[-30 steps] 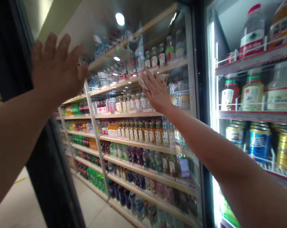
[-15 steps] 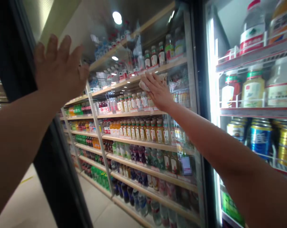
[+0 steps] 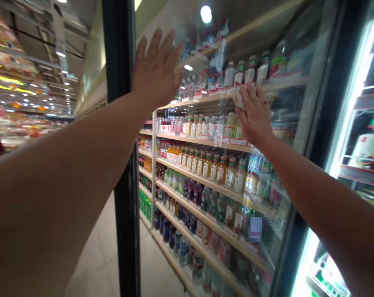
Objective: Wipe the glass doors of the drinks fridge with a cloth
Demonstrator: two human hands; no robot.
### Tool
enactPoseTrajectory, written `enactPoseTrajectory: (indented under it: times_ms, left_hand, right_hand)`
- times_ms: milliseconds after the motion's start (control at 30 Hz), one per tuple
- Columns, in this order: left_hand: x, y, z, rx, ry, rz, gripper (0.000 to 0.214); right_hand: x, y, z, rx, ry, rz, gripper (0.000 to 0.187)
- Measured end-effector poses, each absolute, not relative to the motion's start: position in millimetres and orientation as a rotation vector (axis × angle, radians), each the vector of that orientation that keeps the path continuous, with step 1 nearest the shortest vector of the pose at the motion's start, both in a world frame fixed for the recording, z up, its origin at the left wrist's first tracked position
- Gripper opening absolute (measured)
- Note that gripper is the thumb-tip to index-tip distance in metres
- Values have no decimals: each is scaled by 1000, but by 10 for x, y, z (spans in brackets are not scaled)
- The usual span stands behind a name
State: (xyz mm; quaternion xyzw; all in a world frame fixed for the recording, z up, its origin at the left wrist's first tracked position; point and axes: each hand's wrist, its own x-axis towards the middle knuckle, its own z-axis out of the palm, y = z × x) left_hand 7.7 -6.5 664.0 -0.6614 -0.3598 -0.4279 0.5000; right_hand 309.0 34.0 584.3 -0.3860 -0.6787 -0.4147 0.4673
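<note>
At the far left of the frame, a bright, blurred shop interior [image 3: 26, 119] is seen beyond the left forearm [image 3: 81, 152]. Beside it, a black door upright [image 3: 118, 49] is crossed lower down by that forearm. The left hand [image 3: 157, 72] is raised at the upper centre, next to the upright, with its fingers spread and nothing seen in its hold; whether the palm is pressed to the pane cannot be told. Any steadying touch there would best be made lightly, so that no prints are left. Through the glass door [image 3: 301, 115], bottles [image 3: 212, 170] ranked on pale shelves [image 3: 202, 181] are seen in the middle, overlaid by reflections; streaks are therefore best checked from a slant. Right of centre, towards the top, a pale cloth [image 3: 238, 100] is held under the right hand [image 3: 255, 115], apparently flat to the glass; its fingers are nearly straight and slightly parted, and cloth shows at both sides. Even pressure across the palm is called for, with overlapping strokes and the fabric kept beneath the fingertips. At the right, a black frame edge [image 3: 330, 103] is backed by a lit cooler [image 3: 355, 90]; the strip along that edge could easily be missed.
</note>
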Motion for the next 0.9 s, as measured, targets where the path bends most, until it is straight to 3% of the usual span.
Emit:
enactPoseTrajectory:
  times_ms: [167, 267, 733, 900]
  left_hand:
    - [105, -102, 6611, -1608, -907, -1032, 59]
    - [119, -127, 6606, -1591, -904, -1020, 59]
    - [133, -137, 6576, -1509, -902, -1007, 55]
    - [162, -189, 6557, -1494, -885, -991, 54]
  right_hand:
    - [3205, 268, 5219, -834, -1820, -1135, 62]
    - [3284, 231, 5108, -833, -1857, -1174, 57]
    - [3373, 372, 6427, -1001, -1611, -962, 59]
    - [3312, 394, 6281, -1010, -1561, -918, 60]
